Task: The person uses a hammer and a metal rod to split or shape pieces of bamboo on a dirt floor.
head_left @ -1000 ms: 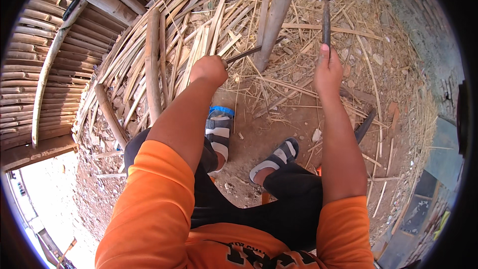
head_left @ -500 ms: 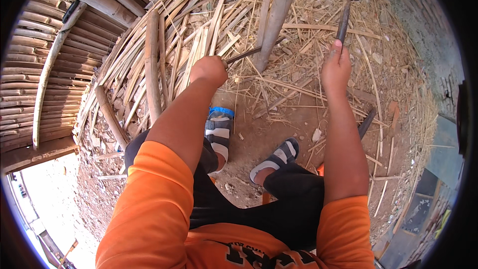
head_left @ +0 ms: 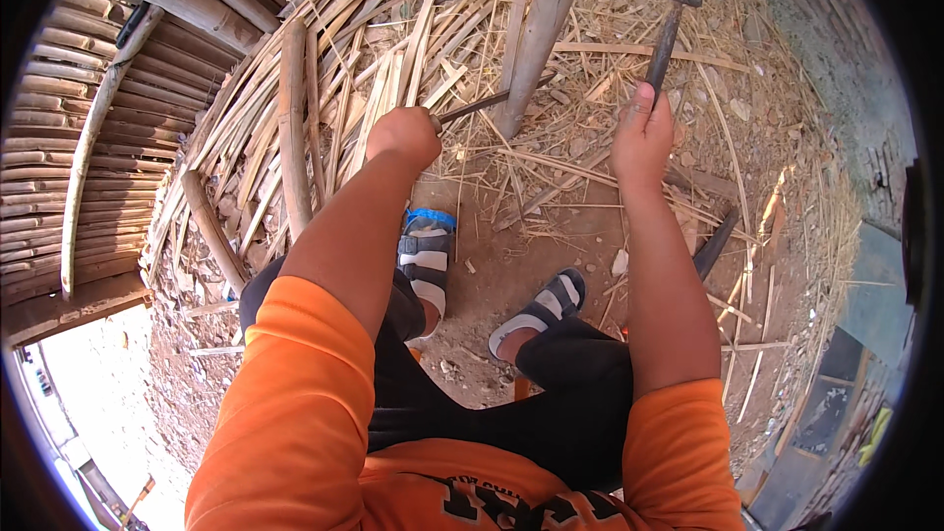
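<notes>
My left hand (head_left: 404,138) is closed around the handle of a long dark knife (head_left: 476,110). Its blade reaches right to a thick upright bamboo pole (head_left: 554,15), and the tip shows on the pole's far side; whether it passes behind the pole or through it I cannot tell. A lengthwise split runs along the pole. Off to the right of the pole, my right hand (head_left: 642,141) grips a hammer (head_left: 665,44) by its dark handle, thumb laid along it. The hammer's head is raised away from me, apart from the knife and the pole.
Split bamboo strips (head_left: 393,79) lie heaped at the far left, beside a leaning pole (head_left: 293,128). Shavings litter the dirt floor. My sandalled feet (head_left: 427,256) are below my hands. A dark tool-like piece (head_left: 717,244) lies by my right forearm. Walls rise on both sides.
My right hand and the hammer have shifted slightly left. The whole view has drifted a little; the knife still lies against or in the pole.
</notes>
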Demonstrator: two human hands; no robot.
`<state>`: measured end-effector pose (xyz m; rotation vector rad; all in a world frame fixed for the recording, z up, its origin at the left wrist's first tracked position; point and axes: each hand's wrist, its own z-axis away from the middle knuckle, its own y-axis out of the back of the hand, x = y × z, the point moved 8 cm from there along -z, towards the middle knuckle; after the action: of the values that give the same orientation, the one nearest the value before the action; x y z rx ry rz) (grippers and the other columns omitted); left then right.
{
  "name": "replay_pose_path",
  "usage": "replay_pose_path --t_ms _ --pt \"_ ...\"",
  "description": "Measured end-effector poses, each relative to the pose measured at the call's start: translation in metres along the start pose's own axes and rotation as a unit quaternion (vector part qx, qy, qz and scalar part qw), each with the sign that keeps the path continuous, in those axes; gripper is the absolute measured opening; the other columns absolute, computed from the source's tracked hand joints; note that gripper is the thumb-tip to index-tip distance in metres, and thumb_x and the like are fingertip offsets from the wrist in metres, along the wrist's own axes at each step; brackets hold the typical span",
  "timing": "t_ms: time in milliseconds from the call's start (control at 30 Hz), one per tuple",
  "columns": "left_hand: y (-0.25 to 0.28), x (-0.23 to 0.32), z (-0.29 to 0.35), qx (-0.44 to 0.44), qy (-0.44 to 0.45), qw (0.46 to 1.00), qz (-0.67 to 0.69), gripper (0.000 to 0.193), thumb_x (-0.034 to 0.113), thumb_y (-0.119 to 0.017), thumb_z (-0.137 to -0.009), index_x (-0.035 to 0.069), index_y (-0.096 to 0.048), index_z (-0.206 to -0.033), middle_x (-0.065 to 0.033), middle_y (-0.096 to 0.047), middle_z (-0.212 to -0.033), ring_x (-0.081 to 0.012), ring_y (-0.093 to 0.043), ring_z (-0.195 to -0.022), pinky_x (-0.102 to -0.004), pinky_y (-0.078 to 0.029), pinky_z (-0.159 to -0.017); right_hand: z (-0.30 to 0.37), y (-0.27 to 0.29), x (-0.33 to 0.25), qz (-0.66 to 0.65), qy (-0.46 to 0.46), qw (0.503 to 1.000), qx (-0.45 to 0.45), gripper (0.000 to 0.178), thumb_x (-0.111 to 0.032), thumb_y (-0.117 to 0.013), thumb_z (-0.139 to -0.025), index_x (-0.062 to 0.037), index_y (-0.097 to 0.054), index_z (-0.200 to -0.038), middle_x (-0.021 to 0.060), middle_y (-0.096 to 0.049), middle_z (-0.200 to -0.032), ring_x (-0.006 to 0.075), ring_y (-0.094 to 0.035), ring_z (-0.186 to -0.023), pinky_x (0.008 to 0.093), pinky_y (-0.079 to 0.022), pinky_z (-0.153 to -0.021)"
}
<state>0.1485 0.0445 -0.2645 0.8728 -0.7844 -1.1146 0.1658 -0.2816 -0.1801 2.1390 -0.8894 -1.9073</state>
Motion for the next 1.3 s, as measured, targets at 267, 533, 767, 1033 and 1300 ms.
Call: replay_pose_path --t_ms 267,533,767,1033,1300 --pt "0.001 0.015 0.001 -0.005 -0.001 1.000 -0.008 0.029 0.024 -0.063 -0.093 0.011 -0.077 -0.115 -0.0145 -0.075 -0.118 -0.0322 -0.073 -0.108 -0.0423 -0.060 -0.090 0.023 -0.019 0.069 0.148 -0.054 0.981 -0.115 0.050 -0.048 -0.047 -0.108 -0.0018 -0.060 -0.094 0.0202 -0.066 -0.074 0.0415 -0.064 -0.070 0.0508 -0.048 -0.067" --pt "-0.006 0.010 -0.009 0.000 -0.028 1.000 -0.012 0.030 0.025 -0.061 -0.090 0.008 -0.076 -0.110 -0.0163 -0.076 -0.110 -0.0342 -0.072 -0.105 -0.0443 -0.059 -0.092 0.025 -0.010 0.039 0.133 0.014 0.990 -0.044 0.047 -0.048 -0.047 -0.108 -0.0032 -0.059 -0.106 0.0195 -0.065 -0.072 0.0400 -0.063 -0.066 0.0491 -0.048 -0.063" --pt "-0.005 0.013 -0.007 -0.017 -0.008 1.000 -0.022 0.029 0.026 -0.063 -0.093 0.012 -0.077 -0.114 -0.0145 -0.075 -0.117 -0.0318 -0.072 -0.109 -0.0425 -0.059 -0.091 0.013 -0.006 0.043 0.137 -0.026 0.987 -0.083 0.051 -0.048 -0.049 -0.107 -0.0012 -0.061 -0.093 0.0162 -0.063 -0.073 0.0335 -0.062 -0.067 0.0452 -0.048 -0.064" --pt "-0.004 0.015 -0.007 -0.003 -0.007 1.000 0.002 0.029 0.025 -0.063 -0.091 0.013 -0.077 -0.112 -0.0121 -0.075 -0.115 -0.0316 -0.072 -0.107 -0.0420 -0.058 -0.093 0.044 -0.032 0.082 0.280 -0.020 0.944 -0.176 0.050 -0.049 -0.050 -0.107 -0.0005 -0.061 -0.099 0.0225 -0.066 -0.075 0.0403 -0.066 -0.071 0.0492 -0.050 -0.068" --pt "-0.002 0.013 -0.002 -0.020 -0.008 0.999 -0.028 0.030 0.023 -0.061 -0.094 0.011 -0.077 -0.116 -0.0135 -0.074 -0.120 -0.0309 -0.072 -0.111 -0.0420 -0.060 -0.090 -0.007 0.008 0.019 0.012 0.004 1.000 0.004 0.051 -0.047 -0.046 -0.109 -0.0003 -0.061 -0.097 0.0120 -0.059 -0.067 0.0282 -0.060 -0.061 0.0422 -0.046 -0.060"
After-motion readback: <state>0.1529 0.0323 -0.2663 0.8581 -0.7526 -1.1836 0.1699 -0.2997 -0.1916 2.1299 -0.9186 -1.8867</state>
